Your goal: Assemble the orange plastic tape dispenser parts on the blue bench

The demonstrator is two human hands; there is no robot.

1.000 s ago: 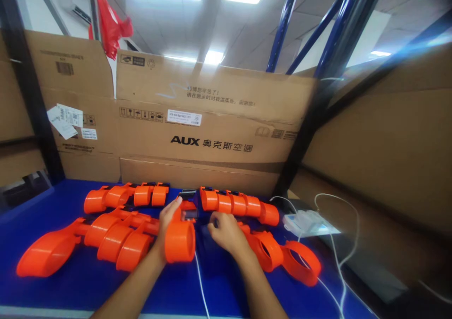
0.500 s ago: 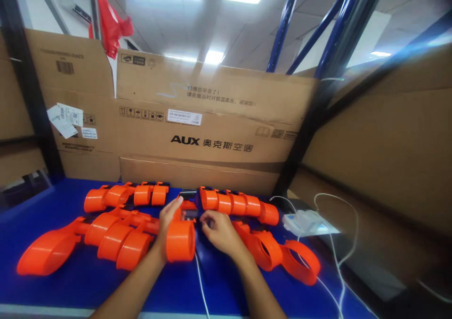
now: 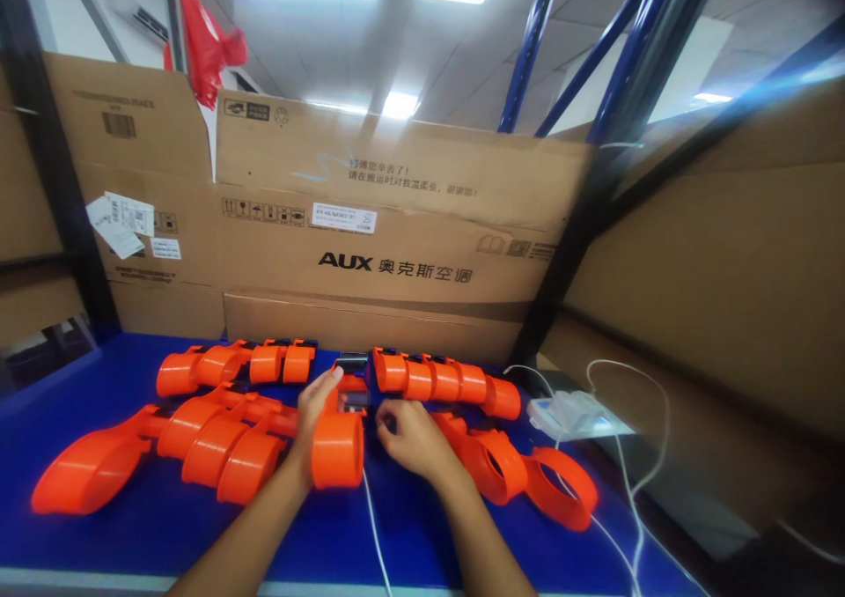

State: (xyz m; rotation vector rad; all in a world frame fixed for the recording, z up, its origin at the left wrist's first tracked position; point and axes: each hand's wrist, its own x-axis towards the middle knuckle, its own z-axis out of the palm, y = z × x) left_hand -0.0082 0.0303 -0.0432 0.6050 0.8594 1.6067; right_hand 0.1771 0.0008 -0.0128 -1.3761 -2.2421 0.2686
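Holding an orange ringed piece [image 3: 338, 452] over the blue tabletop [image 3: 151, 549], the left hand [image 3: 312, 410] wraps its shank [image 3: 327, 405], thumb near a black part [image 3: 352, 361]; the right hand [image 3: 410, 436] curls just beside it, fingers bent nearly closed, and whether they pinch anything cannot be told; the piece looks like light, stiff, smooth plastic, perhaps slippery, its thin ring likely the weaker grip, its shank the surer; similar orange pieces [image 3: 204, 447] lie on both sides.

On my feed I saw rings [image 3: 212, 450] left of the left hand [image 3: 314, 410], others behind and right of the right hand [image 3: 415, 437], cardboard [image 3: 277, 258] along the table's [image 3: 317, 549] back.
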